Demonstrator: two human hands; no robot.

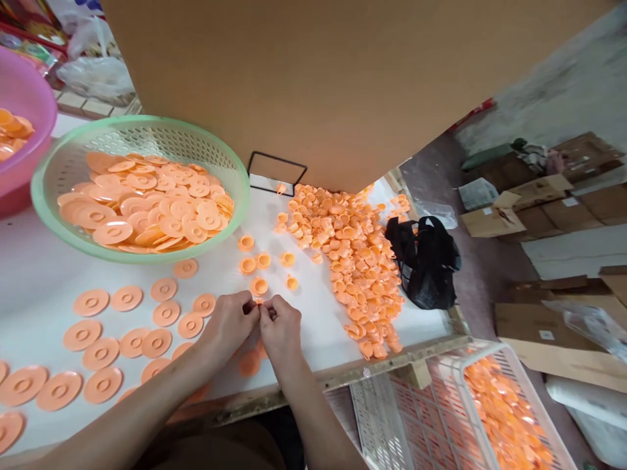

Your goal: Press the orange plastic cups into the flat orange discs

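Observation:
My left hand [231, 321] and my right hand [281, 326] meet at the table's front edge, thumbs and fingers pinched together. Between the fingertips shows a sliver of a small orange plastic piece [258, 301], probably a toy cup; the fingers hide most of it. Just beyond them, several loose orange toy cups [263, 260] sit on the white tabletop [298, 294]. Flat round orange toy saucers [101, 353], each with a raised ring, are spread out to the left. To the right lies a big heap of orange toy cups [353, 254].
A green basket [230, 241] of saucers stands at the back left, beside a pink basin [44, 91]. A large cardboard box [313, 85] rises behind. At right are a black bag [426, 261], a crate [470, 372] of orange pieces below, and cartons [548, 209] on the floor.

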